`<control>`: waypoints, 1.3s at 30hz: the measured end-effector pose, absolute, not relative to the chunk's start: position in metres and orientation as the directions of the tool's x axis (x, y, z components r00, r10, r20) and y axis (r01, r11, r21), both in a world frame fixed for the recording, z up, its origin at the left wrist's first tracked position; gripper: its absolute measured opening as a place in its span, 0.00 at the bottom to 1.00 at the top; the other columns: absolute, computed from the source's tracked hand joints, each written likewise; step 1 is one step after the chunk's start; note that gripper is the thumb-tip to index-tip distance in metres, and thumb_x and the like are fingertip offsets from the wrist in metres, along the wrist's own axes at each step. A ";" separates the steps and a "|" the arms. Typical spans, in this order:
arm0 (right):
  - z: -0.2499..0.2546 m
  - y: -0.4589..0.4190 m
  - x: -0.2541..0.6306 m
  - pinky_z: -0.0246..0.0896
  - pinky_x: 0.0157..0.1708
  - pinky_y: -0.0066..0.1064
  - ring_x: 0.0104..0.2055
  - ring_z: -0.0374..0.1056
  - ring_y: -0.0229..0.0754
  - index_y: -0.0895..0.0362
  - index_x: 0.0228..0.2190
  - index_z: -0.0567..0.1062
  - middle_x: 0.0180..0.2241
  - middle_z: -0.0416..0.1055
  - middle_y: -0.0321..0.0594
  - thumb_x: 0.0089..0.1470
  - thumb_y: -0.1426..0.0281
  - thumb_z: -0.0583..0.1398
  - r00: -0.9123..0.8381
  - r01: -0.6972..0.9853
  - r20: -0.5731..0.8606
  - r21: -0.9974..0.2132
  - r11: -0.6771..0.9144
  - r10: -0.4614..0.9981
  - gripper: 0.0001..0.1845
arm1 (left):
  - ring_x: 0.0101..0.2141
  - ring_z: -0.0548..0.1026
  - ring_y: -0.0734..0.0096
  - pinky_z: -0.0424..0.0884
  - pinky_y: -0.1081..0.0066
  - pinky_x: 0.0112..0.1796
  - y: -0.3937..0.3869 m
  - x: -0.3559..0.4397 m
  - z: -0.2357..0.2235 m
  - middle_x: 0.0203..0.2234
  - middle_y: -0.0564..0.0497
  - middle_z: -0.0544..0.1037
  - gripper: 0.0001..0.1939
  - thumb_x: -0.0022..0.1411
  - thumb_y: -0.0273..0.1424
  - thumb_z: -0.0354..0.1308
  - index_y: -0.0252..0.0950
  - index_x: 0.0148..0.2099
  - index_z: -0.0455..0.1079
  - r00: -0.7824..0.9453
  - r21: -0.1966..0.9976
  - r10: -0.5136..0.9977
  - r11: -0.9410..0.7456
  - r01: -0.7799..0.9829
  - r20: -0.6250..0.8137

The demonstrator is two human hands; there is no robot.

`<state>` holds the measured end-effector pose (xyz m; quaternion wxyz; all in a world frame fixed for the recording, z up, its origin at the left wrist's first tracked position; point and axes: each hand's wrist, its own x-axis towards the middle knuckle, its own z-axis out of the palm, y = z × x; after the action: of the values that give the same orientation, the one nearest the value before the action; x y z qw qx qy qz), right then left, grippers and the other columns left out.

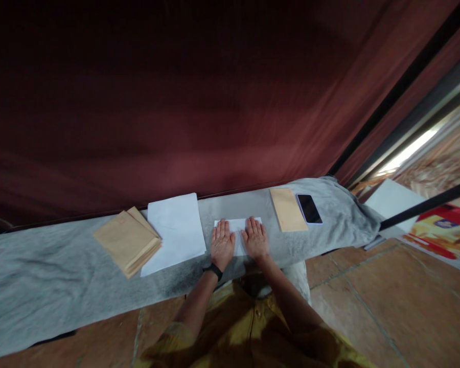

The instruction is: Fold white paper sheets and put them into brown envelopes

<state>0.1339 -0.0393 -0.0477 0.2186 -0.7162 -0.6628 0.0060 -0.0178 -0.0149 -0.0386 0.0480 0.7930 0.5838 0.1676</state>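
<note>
Both palms press down on a small white sheet of paper (238, 225), which looks folded and lies on the cloth in front of me. My left hand (222, 244) rests flat on its left part, fingers stretched away from me, with a black band on the wrist. On the right part my right hand (255, 241) lies flat too, fingers straight. Left of my hands is a stack of larger white paper (174, 230). Several brown envelopes (126, 240) are piled beside it, partly overlapping its left edge. A single brown envelope (289, 209) lies to the right of my hands.
A phone (309, 209) sits right of the single envelope. Grey cloth (53, 271) covers the long narrow surface. Behind it rises a dark red wall-like sheet (214, 117). Black bars (398, 92) and a printed red and yellow box (444, 232) are at the right, above floor tiles (368, 306).
</note>
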 end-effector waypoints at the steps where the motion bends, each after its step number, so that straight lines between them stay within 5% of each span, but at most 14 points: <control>1: -0.049 -0.040 0.136 0.46 0.67 0.52 0.70 0.54 0.55 0.64 0.66 0.61 0.67 0.58 0.56 0.70 0.59 0.46 0.133 0.946 0.298 -0.322 -0.032 0.945 0.31 | 0.70 0.52 0.58 0.51 0.54 0.68 -0.016 -0.018 -0.039 0.69 0.37 0.57 0.30 0.71 0.33 0.42 0.26 0.71 0.54 0.249 0.277 0.945 -0.302 0.912 0.211; 22: -0.053 -0.068 0.159 0.51 0.65 0.56 0.70 0.53 0.59 0.71 0.65 0.60 0.67 0.57 0.65 0.69 0.63 0.45 0.293 0.900 0.358 -0.417 -0.129 0.887 0.32 | 0.70 0.52 0.49 0.54 0.46 0.66 -0.058 -0.029 -0.038 0.69 0.31 0.57 0.32 0.72 0.34 0.42 0.23 0.73 0.48 0.158 0.317 0.938 -0.258 0.913 0.308; 28: -0.041 -0.086 0.116 0.55 0.66 0.48 0.71 0.52 0.48 0.64 0.67 0.58 0.68 0.58 0.54 0.71 0.63 0.44 -0.050 0.863 0.333 -0.461 0.209 0.942 0.30 | 0.71 0.49 0.57 0.51 0.53 0.68 -0.076 -0.006 -0.033 0.72 0.38 0.51 0.32 0.70 0.28 0.42 0.29 0.74 0.46 0.425 0.238 0.888 -0.457 0.857 0.176; 39: -0.046 -0.116 0.144 0.47 0.68 0.47 0.70 0.53 0.50 0.62 0.68 0.58 0.68 0.58 0.53 0.71 0.59 0.46 -0.048 0.958 0.354 -0.249 0.143 0.934 0.31 | 0.70 0.52 0.56 0.54 0.54 0.67 -0.081 -0.021 -0.034 0.70 0.36 0.55 0.31 0.72 0.33 0.41 0.25 0.72 0.50 0.421 0.183 0.895 -0.444 0.877 0.151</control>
<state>0.1438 -0.1156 -0.0465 0.2202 -0.6540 -0.7232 -0.0272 -0.0212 -0.0813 -0.0337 0.0382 0.8420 0.5261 0.1132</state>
